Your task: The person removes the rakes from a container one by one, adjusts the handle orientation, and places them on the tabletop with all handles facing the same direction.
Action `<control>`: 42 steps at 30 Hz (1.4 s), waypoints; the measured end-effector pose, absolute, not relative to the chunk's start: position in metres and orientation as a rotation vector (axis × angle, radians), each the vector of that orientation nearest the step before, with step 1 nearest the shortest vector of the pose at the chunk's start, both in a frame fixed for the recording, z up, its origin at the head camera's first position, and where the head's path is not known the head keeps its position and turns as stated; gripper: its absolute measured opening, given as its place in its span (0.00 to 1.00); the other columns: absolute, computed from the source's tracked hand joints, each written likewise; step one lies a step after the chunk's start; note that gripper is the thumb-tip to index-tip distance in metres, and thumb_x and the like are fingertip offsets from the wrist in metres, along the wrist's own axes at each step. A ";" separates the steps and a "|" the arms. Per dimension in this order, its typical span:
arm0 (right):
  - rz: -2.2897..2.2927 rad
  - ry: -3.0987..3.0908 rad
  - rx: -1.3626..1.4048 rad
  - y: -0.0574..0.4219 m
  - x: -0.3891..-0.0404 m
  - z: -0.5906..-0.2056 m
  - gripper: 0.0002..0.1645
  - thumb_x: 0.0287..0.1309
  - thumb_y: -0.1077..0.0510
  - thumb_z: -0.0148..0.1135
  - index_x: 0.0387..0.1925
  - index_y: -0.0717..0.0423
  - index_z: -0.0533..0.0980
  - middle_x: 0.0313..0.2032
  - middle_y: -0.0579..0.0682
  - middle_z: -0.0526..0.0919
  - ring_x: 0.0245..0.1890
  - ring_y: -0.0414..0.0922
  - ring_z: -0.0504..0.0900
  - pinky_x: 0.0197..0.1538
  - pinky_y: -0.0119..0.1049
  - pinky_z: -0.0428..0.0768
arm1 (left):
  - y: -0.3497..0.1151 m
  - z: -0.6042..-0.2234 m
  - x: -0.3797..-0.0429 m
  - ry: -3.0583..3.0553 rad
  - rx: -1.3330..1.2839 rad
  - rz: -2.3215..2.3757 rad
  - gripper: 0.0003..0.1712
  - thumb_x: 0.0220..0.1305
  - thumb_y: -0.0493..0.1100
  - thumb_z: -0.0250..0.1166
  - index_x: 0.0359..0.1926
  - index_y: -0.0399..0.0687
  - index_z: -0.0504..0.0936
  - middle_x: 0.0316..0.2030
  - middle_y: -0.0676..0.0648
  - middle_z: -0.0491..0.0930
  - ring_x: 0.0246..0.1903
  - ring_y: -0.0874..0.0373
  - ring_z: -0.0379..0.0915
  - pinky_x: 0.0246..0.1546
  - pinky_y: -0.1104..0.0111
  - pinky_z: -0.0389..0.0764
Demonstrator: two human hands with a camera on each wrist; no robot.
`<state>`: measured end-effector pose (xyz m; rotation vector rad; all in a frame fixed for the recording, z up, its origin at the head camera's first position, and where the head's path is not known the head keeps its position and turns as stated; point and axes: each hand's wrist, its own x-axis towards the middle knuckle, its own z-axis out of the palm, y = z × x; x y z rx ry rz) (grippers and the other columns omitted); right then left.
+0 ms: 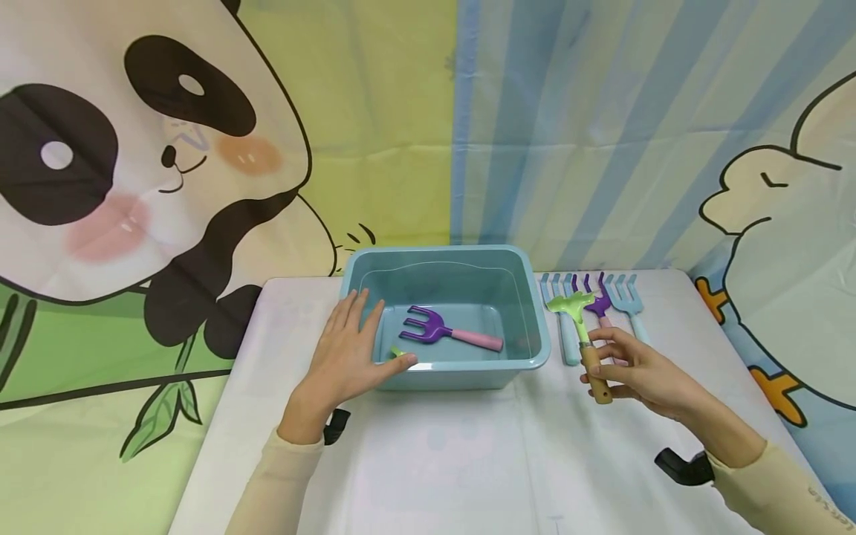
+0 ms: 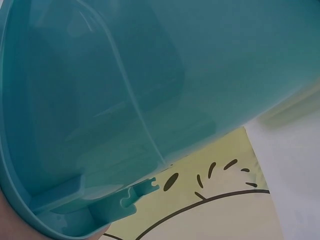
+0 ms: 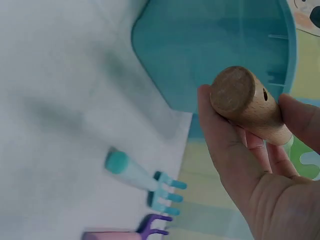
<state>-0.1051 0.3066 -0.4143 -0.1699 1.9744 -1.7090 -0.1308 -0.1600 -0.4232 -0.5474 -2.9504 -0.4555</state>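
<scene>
Tool (image 1: pixel 585 346) in right hand (image 1: pixel 642 371), three rakes (image 1: pixel 627 297) beside one basin (image 1: pixel 441 380)

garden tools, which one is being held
The green tool with the wooden handle, gripped by the right hand; the others lie in the tub or on the table.

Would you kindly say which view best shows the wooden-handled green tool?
The head view, showing nearly the whole green tool. The right wrist view shows mostly its wooden handle; the left wrist view, none.
</scene>
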 end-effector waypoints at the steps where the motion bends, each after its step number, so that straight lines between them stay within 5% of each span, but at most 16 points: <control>1: -1.720 1.968 -0.156 0.308 -0.103 -0.418 0.32 0.71 0.64 0.57 0.67 0.64 0.52 0.52 0.72 0.64 0.47 0.58 0.85 0.47 0.58 0.82 | -0.160 -0.423 -0.131 -2.948 -0.548 -0.456 0.66 0.53 0.87 0.47 0.76 0.41 0.59 0.77 0.37 0.46 0.77 0.43 0.32 0.74 0.50 0.37; 33: -1.761 1.799 0.173 0.332 -0.061 -0.504 0.39 0.70 0.61 0.60 0.70 0.68 0.48 0.51 0.66 0.71 0.49 0.60 0.83 0.47 0.53 0.83 | -0.158 -0.423 -0.130 -2.960 -0.539 -0.449 0.66 0.53 0.87 0.47 0.76 0.41 0.59 0.77 0.37 0.46 0.77 0.43 0.33 0.74 0.49 0.38; 42: -1.808 1.669 0.225 0.333 -0.054 -0.517 0.39 0.71 0.64 0.57 0.70 0.70 0.46 0.52 0.69 0.67 0.47 0.60 0.83 0.50 0.57 0.81 | -0.159 -0.423 -0.131 -2.952 -0.543 -0.438 0.66 0.54 0.87 0.47 0.76 0.41 0.59 0.77 0.37 0.46 0.76 0.42 0.33 0.73 0.48 0.39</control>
